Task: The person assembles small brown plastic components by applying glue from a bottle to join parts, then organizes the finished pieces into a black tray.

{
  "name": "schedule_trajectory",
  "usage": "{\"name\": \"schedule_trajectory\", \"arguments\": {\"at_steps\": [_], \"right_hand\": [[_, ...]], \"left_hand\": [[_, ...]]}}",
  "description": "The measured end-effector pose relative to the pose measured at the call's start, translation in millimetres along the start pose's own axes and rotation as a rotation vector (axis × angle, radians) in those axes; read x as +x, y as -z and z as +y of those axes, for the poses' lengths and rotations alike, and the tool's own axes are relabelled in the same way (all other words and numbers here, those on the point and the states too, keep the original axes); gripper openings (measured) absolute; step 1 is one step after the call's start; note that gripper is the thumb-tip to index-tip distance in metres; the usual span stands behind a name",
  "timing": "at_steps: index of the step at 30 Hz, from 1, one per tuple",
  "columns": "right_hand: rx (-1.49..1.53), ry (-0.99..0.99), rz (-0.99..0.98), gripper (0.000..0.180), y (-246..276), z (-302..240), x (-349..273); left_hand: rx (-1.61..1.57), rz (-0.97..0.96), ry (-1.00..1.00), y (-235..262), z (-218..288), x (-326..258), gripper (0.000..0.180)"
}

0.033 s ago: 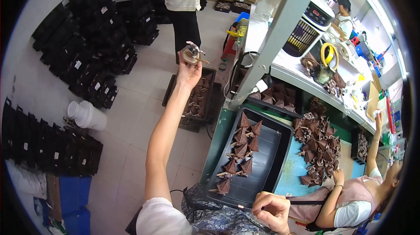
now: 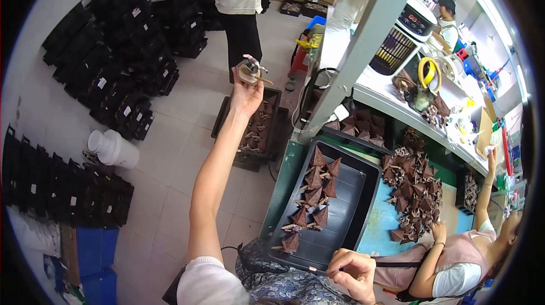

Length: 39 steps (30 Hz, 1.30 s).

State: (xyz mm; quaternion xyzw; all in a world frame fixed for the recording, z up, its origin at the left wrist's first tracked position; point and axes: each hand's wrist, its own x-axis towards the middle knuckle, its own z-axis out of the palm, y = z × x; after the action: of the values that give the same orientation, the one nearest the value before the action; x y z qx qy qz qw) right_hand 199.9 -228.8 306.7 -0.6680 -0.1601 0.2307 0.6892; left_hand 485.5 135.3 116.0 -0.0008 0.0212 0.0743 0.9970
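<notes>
My left hand (image 2: 247,99), stretched far out to the front, is closed around a small craft piece (image 2: 250,72) with a round beige base and pinkish and dark parts on top. A thin light stick juts from its right side. My right hand (image 2: 353,274) is low at the front edge of a black tray (image 2: 353,214), its fingers curled toward the thumb. Whether anything is in those fingers is hidden. Several brown pointed pieces (image 2: 314,197), shaped like little pyramid roofs with light sticks, lie along the tray's left side.
More brown pieces (image 2: 413,194) are heaped on the blue work surface (image 2: 372,234), where a co-worker (image 2: 460,254) in pink sits at right. Another filled tray (image 2: 261,126) stands low beyond my forearm. Stacked black trays (image 2: 119,49) and a white bucket (image 2: 113,150) are at left. A person (image 2: 241,21) stands ahead.
</notes>
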Motion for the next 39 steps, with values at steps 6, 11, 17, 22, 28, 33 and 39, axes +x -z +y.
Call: {"name": "schedule_trajectory", "arguments": {"at_steps": [6, 11, 17, 22, 28, 33, 39], "right_hand": [[0.043, -0.223, 0.067, 0.009, 13, 16, -1], [0.105, -0.313, 0.157, 0.01, 11, 19, 12], [0.115, -0.41, 0.2, 0.011, 12, 23, 23], [0.136, -0.45, 0.251, 0.013, 16, 18, 23], [0.123, -0.42, 0.239, 0.012, 15, 36, 24], [0.084, -0.413, 0.216, 0.012, 15, 34, 27], [0.082, -0.426, 0.222, 0.013, 15, 36, 31]], "left_hand": [[0.005, -0.019, -0.01, -18, -14, 1, 0.032], [0.075, 0.076, 0.057, -5, 4, 28, 0.031], [0.229, 0.517, -0.013, -1, 29, 78, 0.035], [0.338, 0.546, -0.068, -1, 34, 122, 0.034], [0.288, 0.587, -0.235, -15, 53, 147, 0.045], [0.236, 0.549, -0.26, -36, 48, 149, 0.049], [0.238, 0.417, -0.345, -44, 39, 139, 0.047]]}}
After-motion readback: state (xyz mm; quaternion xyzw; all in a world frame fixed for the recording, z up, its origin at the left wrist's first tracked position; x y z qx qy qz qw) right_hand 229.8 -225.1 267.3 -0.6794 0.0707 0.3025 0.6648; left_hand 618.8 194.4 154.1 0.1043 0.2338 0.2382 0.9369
